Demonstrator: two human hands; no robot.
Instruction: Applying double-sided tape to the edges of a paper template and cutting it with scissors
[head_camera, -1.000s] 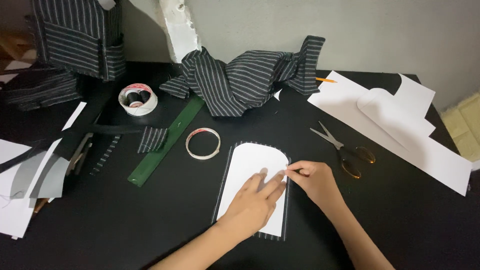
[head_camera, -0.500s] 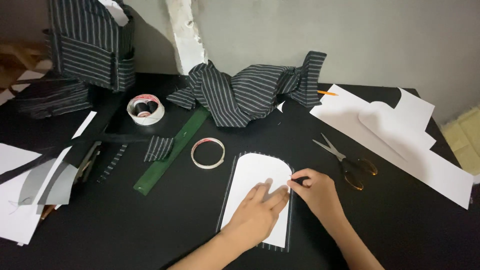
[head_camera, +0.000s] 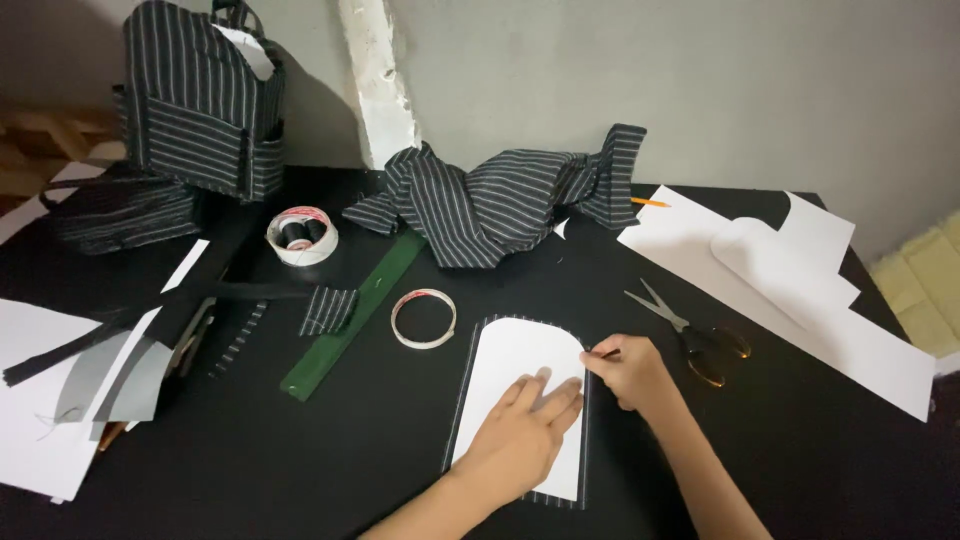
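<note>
Paper pattern held flat on striped cloth, marking along its right edge.
Left hand (head_camera: 520, 440) presses open-palmed on the white template (head_camera: 515, 375), centre table; right hand (head_camera: 625, 372) pinches a thin marker (head_camera: 608, 353). Template judged light, slippery: hold by flat pressure.

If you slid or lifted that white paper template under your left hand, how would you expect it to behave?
The template looks like thin, flat sheet, so it would probably feel light and bend when lifted by one edge. It lies loose on striped fabric, pinned only by the left hand, so a push would likely shift it. The right hand works at its edge.
</note>
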